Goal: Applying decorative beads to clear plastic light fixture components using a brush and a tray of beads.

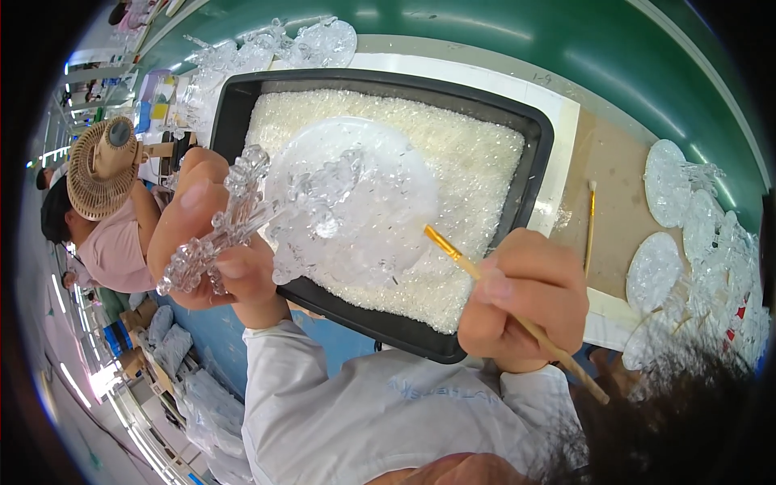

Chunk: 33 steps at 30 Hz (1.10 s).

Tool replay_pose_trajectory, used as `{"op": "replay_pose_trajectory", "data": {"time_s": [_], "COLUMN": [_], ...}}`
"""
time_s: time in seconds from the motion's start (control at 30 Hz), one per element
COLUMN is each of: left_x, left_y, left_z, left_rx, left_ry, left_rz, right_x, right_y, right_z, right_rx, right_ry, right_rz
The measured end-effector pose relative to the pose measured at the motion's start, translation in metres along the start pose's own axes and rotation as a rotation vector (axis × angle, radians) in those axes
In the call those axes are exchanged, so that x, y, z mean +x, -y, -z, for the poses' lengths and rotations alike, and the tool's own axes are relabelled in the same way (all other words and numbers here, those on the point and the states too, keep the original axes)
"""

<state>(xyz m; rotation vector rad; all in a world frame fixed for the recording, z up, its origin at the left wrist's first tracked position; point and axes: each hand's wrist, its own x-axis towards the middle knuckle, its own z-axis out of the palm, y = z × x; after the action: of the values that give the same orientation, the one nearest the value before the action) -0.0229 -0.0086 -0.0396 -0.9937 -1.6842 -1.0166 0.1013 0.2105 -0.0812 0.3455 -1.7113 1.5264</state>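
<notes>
My left hand (198,234) is closed around the knobbly, branching stem of a clear plastic ornament (242,218). Its round translucent disc (364,230) is tilted over a black tray (388,77), with small glittering bits on its face. White, shiny granules (477,145) fill the tray beneath. On the right, a thin paintbrush (457,257) with a gold ferrule is pinched in the fingers of my right hand (529,303). The brush tip points at the disc's right edge; whether it touches the disc I cannot tell.
Another brush (591,226) lies on a brown board (618,162) right of the tray. Several clear disc pieces (667,182) crowd the far right, and more clear pieces (323,42) stand behind the tray. A tan fan (103,168) and a person in pink (117,250) are at left.
</notes>
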Motion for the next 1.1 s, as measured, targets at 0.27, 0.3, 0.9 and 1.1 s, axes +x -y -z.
{"op": "replay_pose_trajectory", "data": {"time_s": [0.27, 0.3, 0.9, 1.1], "left_x": [0.003, 0.003, -0.004, -0.041], "left_y": [-0.003, -0.003, 0.003, 0.009], "left_z": [0.002, 0.003, 0.029, 0.038], "left_rx": [-0.122, -0.126, -0.083, -0.046], "left_ry": [0.059, 0.066, 0.164, -0.019], "left_rz": [0.046, 0.042, 0.163, 0.238], "right_x": [0.002, 0.003, 0.003, 0.002], "right_y": [0.002, 0.003, 0.003, 0.001], "right_z": [-0.001, 0.000, 0.002, 0.004], "right_rx": [0.036, -0.004, 0.032, 0.082], "right_ry": [-0.025, 0.012, 0.034, 0.032], "right_rz": [-0.012, -0.034, -0.058, -0.048]}}
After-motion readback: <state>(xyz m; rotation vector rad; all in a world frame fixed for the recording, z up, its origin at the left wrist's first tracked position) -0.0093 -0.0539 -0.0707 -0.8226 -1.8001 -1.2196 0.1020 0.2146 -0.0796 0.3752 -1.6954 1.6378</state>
